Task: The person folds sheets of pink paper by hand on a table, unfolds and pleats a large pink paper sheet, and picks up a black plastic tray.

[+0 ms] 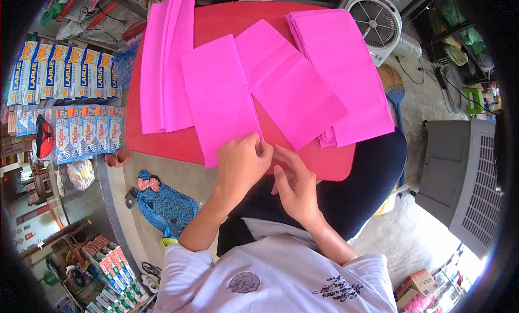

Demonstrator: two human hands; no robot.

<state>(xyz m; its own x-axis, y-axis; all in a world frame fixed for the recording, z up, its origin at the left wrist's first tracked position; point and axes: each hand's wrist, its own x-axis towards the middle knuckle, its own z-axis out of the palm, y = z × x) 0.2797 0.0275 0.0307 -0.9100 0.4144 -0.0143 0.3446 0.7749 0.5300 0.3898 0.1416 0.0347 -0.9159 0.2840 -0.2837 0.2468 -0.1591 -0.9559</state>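
From my head cam: got a bunch of bright pink sheets spread over the red desk point(319, 162). My left hand point(240, 164) has its fingers curled in at the near end of the front sheet point(219, 91); can't tell if it's pinching or just pressing. My right hand point(297, 188) is loosely open just beside it, thumb apart from the fingers. 1 pleated sheet point(168, 64) lies to the left, 1 angled sheet point(296, 88) to the right, then a layered stack point(348, 70) near a fan point(373, 24).
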